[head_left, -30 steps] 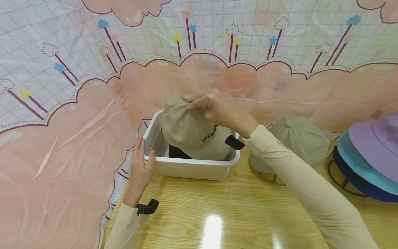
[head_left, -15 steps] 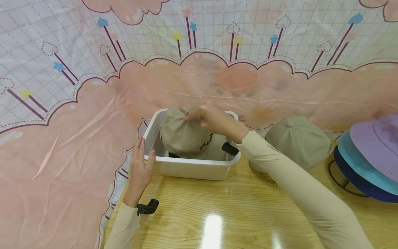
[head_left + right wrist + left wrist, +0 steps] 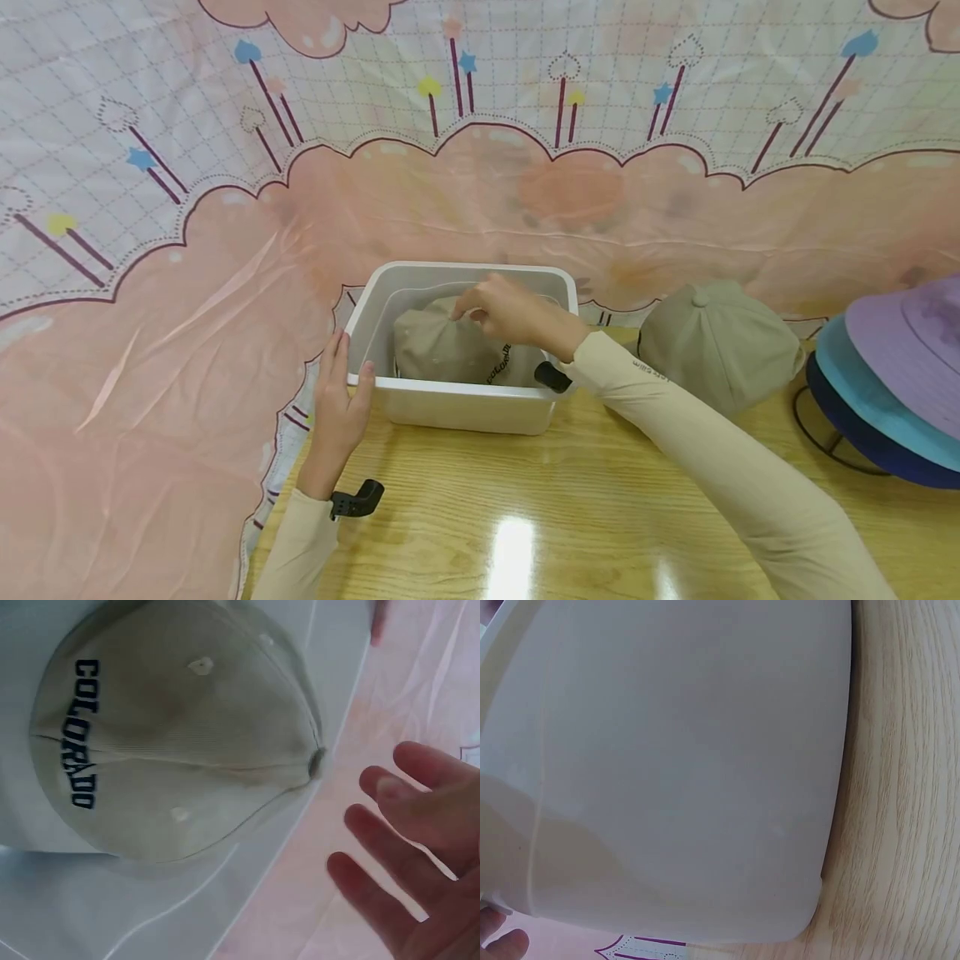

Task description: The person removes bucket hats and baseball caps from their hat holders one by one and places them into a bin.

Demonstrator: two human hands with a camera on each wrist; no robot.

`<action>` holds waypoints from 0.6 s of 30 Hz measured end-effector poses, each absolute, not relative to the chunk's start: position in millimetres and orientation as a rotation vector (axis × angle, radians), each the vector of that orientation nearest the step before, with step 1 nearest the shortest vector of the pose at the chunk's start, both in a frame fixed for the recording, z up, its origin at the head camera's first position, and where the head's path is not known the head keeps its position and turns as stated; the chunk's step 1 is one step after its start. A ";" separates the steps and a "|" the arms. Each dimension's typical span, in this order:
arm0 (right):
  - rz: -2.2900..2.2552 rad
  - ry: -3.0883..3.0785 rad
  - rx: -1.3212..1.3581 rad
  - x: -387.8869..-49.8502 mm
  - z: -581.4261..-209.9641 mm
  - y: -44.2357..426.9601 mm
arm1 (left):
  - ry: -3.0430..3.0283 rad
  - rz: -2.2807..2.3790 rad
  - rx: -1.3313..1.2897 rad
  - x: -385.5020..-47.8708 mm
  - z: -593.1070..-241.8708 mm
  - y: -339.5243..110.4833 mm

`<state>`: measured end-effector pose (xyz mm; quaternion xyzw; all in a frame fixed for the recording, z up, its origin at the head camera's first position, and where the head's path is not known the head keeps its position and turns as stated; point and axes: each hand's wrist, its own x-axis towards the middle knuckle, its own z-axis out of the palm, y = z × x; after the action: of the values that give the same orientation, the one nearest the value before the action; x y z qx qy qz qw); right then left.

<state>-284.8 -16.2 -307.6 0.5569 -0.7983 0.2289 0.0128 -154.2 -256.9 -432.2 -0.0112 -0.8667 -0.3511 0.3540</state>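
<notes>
A beige cap [image 3: 435,346] with dark COLORADO lettering lies inside the white bin [image 3: 465,410], its crown upward. My right hand [image 3: 517,312] is over the crown; in the right wrist view this hand [image 3: 420,862] has its fingers loosely spread, apart from the cap [image 3: 165,742]. At the bin's front left corner, my left hand [image 3: 343,412] rests against the rim with fingers extended. The left wrist view shows mostly the bin's outer wall [image 3: 690,750], with fingertips [image 3: 506,946] at the lower left. Below the cap, the bin's contents are hidden.
To the right of the bin, a khaki cap [image 3: 716,346] sits partly behind my right forearm. Farther right, stacked purple [image 3: 915,350], light blue and navy hats sit on a wire stand [image 3: 828,450]. A patterned cloth [image 3: 660,208] stands behind the wooden table [image 3: 585,508].
The lettered cap has gone down into the bin, and my right hand has lowered with it and let go of the crown. My left hand stays at the corner.
</notes>
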 end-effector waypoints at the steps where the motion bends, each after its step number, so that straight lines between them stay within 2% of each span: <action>1: 0.693 -2.515 1.737 -284.0 -307.7 -15.9 | -2.241 -0.910 -0.029 -154.3 -432.2 -256.7; 9: 0.621 -2.590 1.730 -280.4 -303.7 -9.3 | -2.247 -0.907 -0.029 -155.6 -432.0 -255.2; 18: 0.654 -2.606 1.649 -277.9 -283.2 12.7 | -2.220 -0.911 -0.034 -157.5 -433.4 -255.8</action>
<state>-277.9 12.7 -283.2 0.5230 -0.8267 0.2074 -0.0054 -157.5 -255.8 -433.4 -0.0132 -0.8622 -0.3537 0.3624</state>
